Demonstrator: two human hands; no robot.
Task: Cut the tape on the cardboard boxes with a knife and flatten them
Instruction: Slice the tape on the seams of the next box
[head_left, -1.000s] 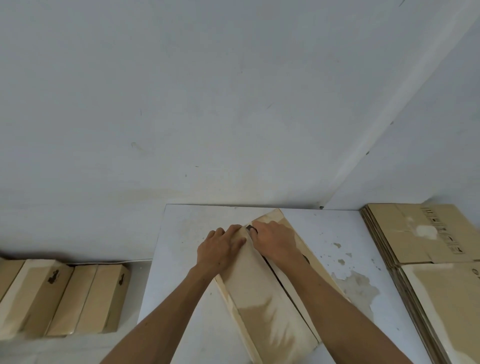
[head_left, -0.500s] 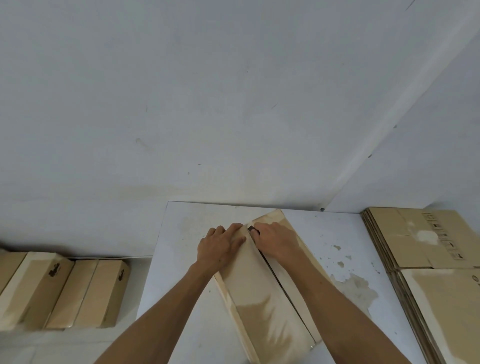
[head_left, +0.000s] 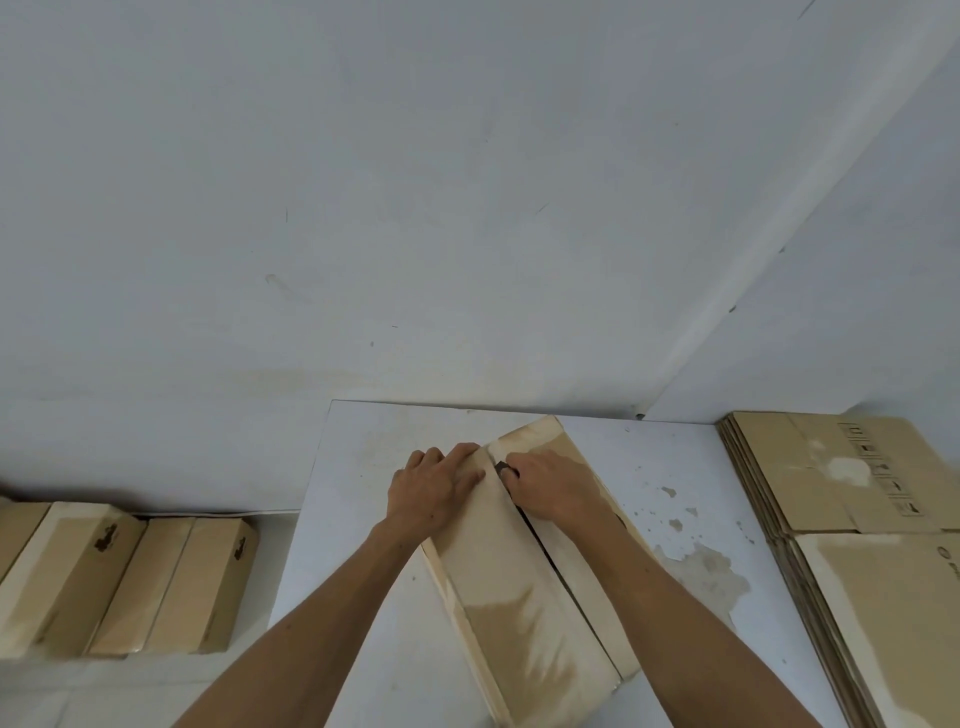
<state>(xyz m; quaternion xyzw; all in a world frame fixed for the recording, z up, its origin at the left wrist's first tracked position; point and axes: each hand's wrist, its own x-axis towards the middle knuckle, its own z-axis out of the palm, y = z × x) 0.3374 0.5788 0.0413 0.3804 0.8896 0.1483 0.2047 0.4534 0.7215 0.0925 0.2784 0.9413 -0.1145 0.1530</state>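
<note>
Far to the left of our hands, below the table's level, we note a row of closed boxes (head_left: 119, 577) standing side by side against the wall (head_left: 467, 208); dark marks show on two of them.

The white table (head_left: 363, 519) carries the work. Its surface is stained and chipped to the right of our right hand.

Left hand (head_left: 431, 493): it lies on the far left part of the cardboard box (head_left: 514, 597), palm down, fingers laid over the box's top panel and reaching toward the centre seam. The fingers look fairly straight and press on the cardboard; we see nothing pinched in them.

The box lies on the table under and between both hands, tilted so its long axis runs from near us away to the upper right. A dark slit runs along its centre seam from just below our right hand toward us. The far end of the box sticks out beyond both hands.

Right hand (head_left: 556, 486): it rests on the box just right of the seam, close beside the left hand, fingers curled around a small dark item, the knife (head_left: 503, 469), whose tip shows at the seam between the two hands. Blade detail is too small to tell.

Well to the right of our right hand, a stack of flattened boxes (head_left: 841, 483) lies at the table's right edge, the top sheet printed with small handling symbols.
</note>
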